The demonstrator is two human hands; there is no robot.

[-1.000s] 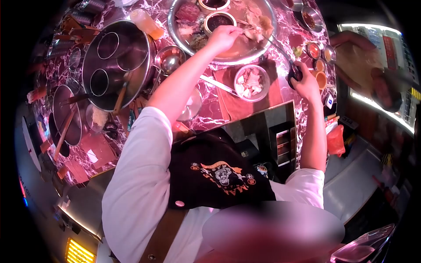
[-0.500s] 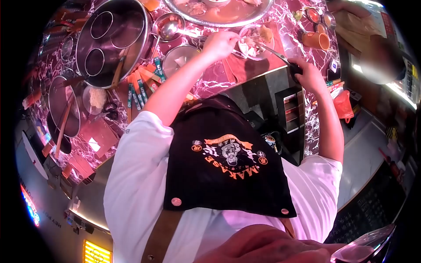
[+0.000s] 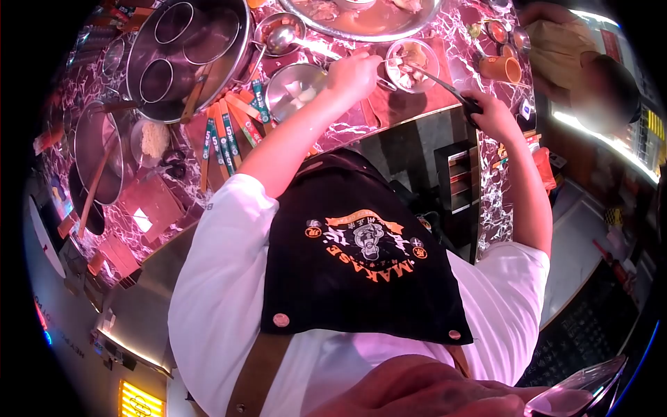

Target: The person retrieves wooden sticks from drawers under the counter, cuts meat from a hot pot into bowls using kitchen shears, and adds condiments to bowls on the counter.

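Over a small round bowl point(image 3: 436, 69) of cut food pieces, my right hand point(image 3: 492, 115) grips black-handled scissors point(image 3: 448, 88), whose blades point left into the bowl. My left hand point(image 3: 356, 75) is closed in a pinch at the bowl's left side; what its fingers hold is too thin and blurred to make out. A brownish piece of food point(image 3: 415, 53) lies at the blade tips, above paler pieces. The bowl stands on a reddish-brown mat point(image 3: 396, 104) on the marbled table.
Behind the bowl is a large metal pan point(image 3: 361, 36) with liquid and food. To the left are a ladle point(image 3: 280, 39), a metal bowl point(image 3: 272, 94) of white pieces, wrapped sticks point(image 3: 226, 135) and a big pot point(image 3: 244, 35). An orange cup point(image 3: 501, 69) lies right; another person point(image 3: 566, 45) stands beyond.
Both hands have moved from over the large pan, toward my body, to the small bowl, with the food piece. The view has tilted down. The scissors stay in my right hand.
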